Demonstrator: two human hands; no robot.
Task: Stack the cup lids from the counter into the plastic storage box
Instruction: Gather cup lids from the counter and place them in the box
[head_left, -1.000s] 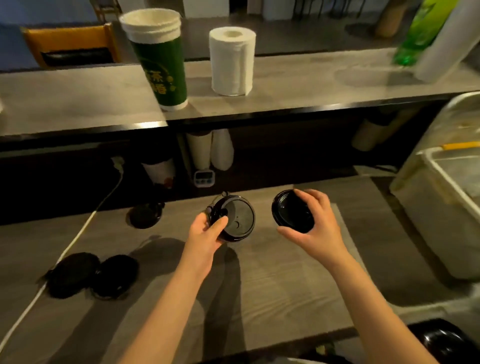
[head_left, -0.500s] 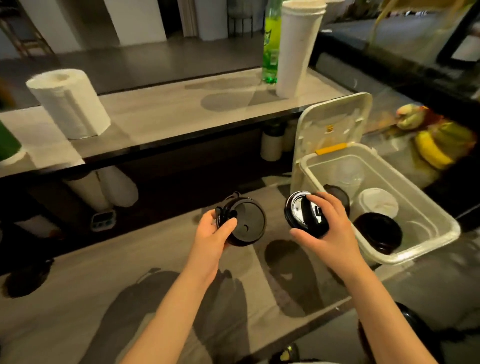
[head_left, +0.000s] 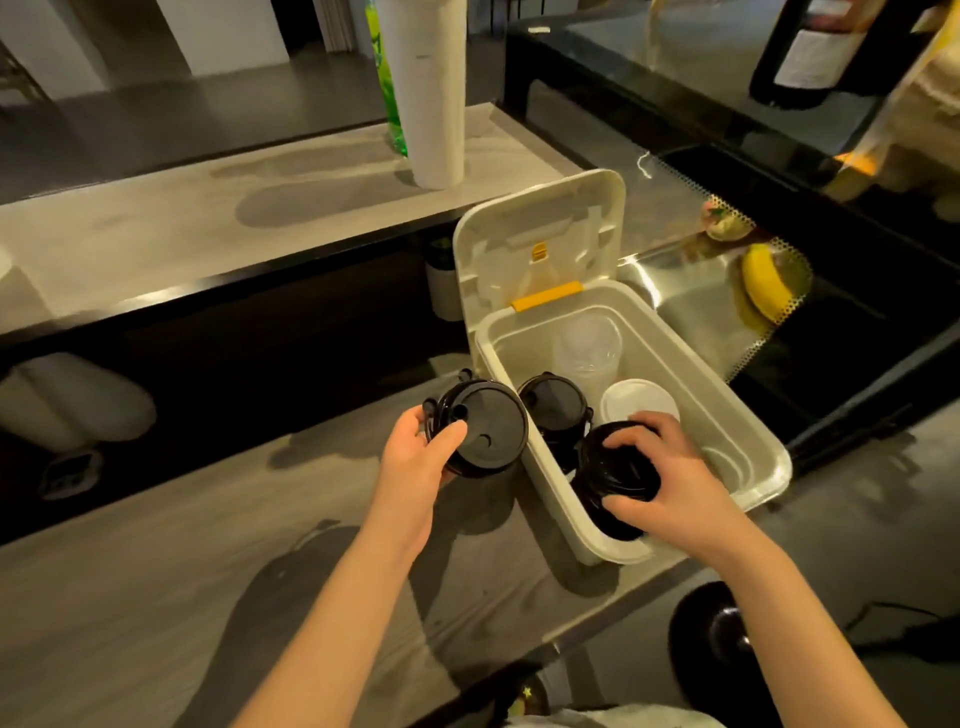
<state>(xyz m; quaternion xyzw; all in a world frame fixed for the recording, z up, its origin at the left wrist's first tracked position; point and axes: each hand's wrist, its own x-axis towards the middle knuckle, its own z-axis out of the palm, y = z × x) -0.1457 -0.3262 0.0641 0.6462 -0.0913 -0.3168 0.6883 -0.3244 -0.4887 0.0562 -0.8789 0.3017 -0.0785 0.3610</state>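
The white plastic storage box (head_left: 748, 415) stands open on the counter's right end, its hinged cover (head_left: 540, 244) tipped up behind. Inside lie a stack of black lids (head_left: 553, 405), a white lid (head_left: 636, 402) and clear lids (head_left: 587, 343). My right hand (head_left: 670, 478) grips a black lid (head_left: 615, 473) inside the box, over a black stack near the front wall. My left hand (head_left: 415, 462) holds another black lid (head_left: 480, 428) just left of the box, above the counter.
The wooden counter (head_left: 208, 571) runs left of the box. A raised shelf (head_left: 208, 218) behind carries a tall stack of white cups (head_left: 428, 88) and a green bottle (head_left: 387, 88). A banana (head_left: 763, 286) lies on the metal surface to the right. A black stool (head_left: 711, 629) stands below.
My view swung right toward the box. My right hand carried its black lid from above the counter down into the box. My left hand moved its lid up to the box's left side.
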